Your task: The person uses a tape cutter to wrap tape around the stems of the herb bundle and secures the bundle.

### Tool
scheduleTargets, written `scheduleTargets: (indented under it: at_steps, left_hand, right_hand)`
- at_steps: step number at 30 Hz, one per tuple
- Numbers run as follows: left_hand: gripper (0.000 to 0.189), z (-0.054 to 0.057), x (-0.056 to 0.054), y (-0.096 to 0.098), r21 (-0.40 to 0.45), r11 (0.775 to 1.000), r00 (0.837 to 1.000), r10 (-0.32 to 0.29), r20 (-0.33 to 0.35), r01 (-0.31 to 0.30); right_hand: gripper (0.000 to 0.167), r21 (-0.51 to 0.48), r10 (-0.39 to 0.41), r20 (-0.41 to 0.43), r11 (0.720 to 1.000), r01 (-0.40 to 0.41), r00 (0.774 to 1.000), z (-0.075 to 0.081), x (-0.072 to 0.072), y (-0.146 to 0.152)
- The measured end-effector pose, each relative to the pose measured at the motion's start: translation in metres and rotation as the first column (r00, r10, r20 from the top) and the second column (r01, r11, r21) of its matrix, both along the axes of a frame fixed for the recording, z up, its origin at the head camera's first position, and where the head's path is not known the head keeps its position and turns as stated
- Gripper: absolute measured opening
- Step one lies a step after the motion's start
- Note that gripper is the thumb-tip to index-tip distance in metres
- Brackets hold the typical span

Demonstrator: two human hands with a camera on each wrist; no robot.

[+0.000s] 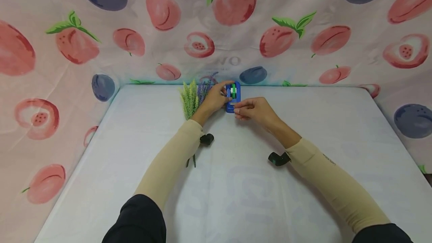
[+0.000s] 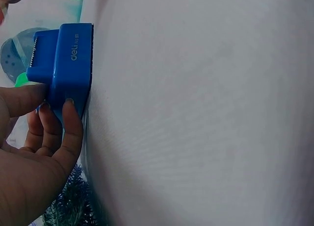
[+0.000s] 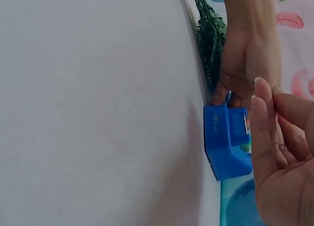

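Observation:
A blue tape dispenser (image 1: 238,93) with a green-cored roll stands at the table's far edge. My left hand (image 1: 213,101) grips its left side, thumb above and fingertips against the body, as the left wrist view shows on the dispenser (image 2: 73,64). My right hand (image 1: 255,108) is at the dispenser's near end. In the right wrist view its thumb meets the index finger, other fingers fairly straight, beside the dispenser's serrated cutter end; whether clear tape lies between them cannot be made out. Green wheat-like stems (image 1: 189,100) and purple lavender sprigs (image 1: 203,90) lie partly under my left arm.
The white-covered table (image 1: 236,198) extends toward me and to both sides. A fruit-printed cloth (image 1: 135,66) hangs behind its far edge and along the left. Black wrist cameras (image 1: 279,159) stick out from both beige sleeves (image 1: 330,175).

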State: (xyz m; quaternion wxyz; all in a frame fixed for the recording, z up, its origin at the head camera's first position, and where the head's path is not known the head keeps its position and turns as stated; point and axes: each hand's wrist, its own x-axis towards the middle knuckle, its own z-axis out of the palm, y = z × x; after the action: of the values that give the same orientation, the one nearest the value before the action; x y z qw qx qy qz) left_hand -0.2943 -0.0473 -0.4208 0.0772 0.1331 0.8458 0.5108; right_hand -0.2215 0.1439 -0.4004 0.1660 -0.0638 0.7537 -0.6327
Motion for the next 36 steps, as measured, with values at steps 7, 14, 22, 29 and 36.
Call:
scheduleTargets:
  at_steps: [7,14,22,29,36]
  left_hand:
    - [0.064,0.001,0.002,0.0,0.016,1.0,1.0,-0.003,0.006,0.003]
    - [0.063,0.001,0.002,0.001,0.038,0.999,1.0,-0.005,0.02,0.004]
    - [0.063,0.001,0.002,0.001,0.032,0.999,1.0,-0.003,0.03,0.002]
    - [0.063,0.001,0.003,0.001,0.038,0.999,0.999,-0.001,0.044,-0.001]
    - [0.063,0.001,0.003,0.0,0.053,0.999,0.999,-0.006,0.046,0.004]
  right_hand:
    - [0.026,0.015,0.015,-0.02,1.0,-0.014,1.0,0.0,0.004,0.0]
    - [0.027,0.002,0.012,-0.019,1.0,-0.012,1.0,0.0,0.01,0.001]
    - [0.033,0.004,0.032,-0.037,0.999,-0.032,0.999,0.0,0.016,0.002]
    - [0.049,-0.009,0.023,-0.027,1.0,-0.023,0.999,0.001,0.021,0.002]
    - [0.054,-0.012,-0.001,0.025,1.0,0.001,1.0,-0.002,0.023,0.001]
